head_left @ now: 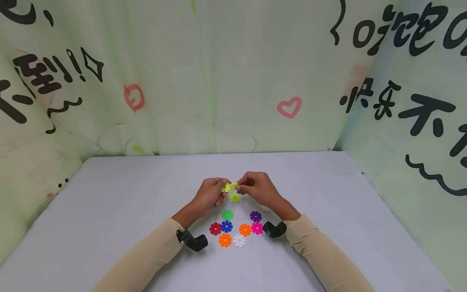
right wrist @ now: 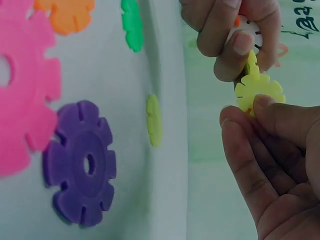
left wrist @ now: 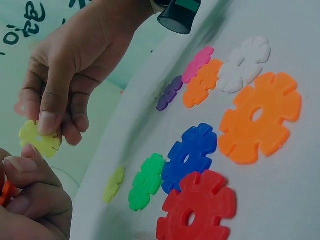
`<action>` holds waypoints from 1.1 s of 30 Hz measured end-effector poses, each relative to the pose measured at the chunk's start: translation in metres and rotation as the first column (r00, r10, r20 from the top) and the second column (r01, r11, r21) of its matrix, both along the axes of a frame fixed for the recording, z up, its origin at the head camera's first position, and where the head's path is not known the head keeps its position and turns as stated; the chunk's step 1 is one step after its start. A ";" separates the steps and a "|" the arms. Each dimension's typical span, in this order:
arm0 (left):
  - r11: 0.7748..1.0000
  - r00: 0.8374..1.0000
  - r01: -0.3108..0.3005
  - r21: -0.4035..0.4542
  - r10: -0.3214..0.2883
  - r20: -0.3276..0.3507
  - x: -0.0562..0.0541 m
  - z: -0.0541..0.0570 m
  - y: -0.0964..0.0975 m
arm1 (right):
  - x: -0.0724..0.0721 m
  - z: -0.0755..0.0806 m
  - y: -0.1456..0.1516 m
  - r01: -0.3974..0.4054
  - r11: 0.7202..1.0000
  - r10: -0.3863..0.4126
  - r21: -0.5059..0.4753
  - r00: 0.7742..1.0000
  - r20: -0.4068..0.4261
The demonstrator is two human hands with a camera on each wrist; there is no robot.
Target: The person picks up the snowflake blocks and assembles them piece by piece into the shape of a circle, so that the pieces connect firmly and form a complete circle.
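Note:
Above the far half of the table my two hands meet at some small notched plastic discs. My right hand (head_left: 260, 188) pinches a yellow disc (right wrist: 246, 91) between thumb and fingers. Its edge meets a second yellow disc (right wrist: 251, 61), seen edge-on, at the fingertips of my left hand (head_left: 211, 194). A white disc (right wrist: 257, 39) and a bit of orange piece (left wrist: 7, 193) also show in the left hand's grip, mostly hidden by its fingers. Just below the hands a loose yellow disc (head_left: 234, 198) lies flat.
Nearer me lie green (head_left: 228, 215), blue (head_left: 227, 226), red (head_left: 215, 228), purple (head_left: 255, 216) and pink discs (head_left: 257, 228), with two orange discs (head_left: 225, 240) and a white disc (head_left: 239, 241). Another pale disc (head_left: 265, 209) is partly covered by the right wrist. Printed curtains (head_left: 233, 81) surround the table.

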State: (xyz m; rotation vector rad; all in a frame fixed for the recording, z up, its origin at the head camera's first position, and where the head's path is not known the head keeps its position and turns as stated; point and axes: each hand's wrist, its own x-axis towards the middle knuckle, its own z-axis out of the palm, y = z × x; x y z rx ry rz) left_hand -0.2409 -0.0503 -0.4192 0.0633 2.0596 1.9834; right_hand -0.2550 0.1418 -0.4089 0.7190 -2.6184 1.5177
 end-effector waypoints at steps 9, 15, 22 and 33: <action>1.000 1.000 -0.022 0.018 0.022 0.008 0.002 -0.001 0.002 | 0.009 0.004 -0.006 -0.004 0.999 0.009 0.045 0.993 -0.118; 0.997 0.997 -0.072 -0.020 0.071 -0.041 0.005 0.002 0.000 | 0.006 0.005 -0.005 -0.011 0.997 0.024 0.075 0.984 -0.178; 0.984 0.985 -0.171 -0.042 0.171 -0.025 0.000 0.000 -0.004 | 0.001 -0.003 -0.005 0.018 0.972 -0.013 0.233 1.000 -0.022; 0.986 0.983 -0.162 0.027 0.159 0.088 -0.004 0.000 -0.007 | -0.002 -0.013 -0.015 -0.010 0.910 -0.027 0.414 0.996 0.083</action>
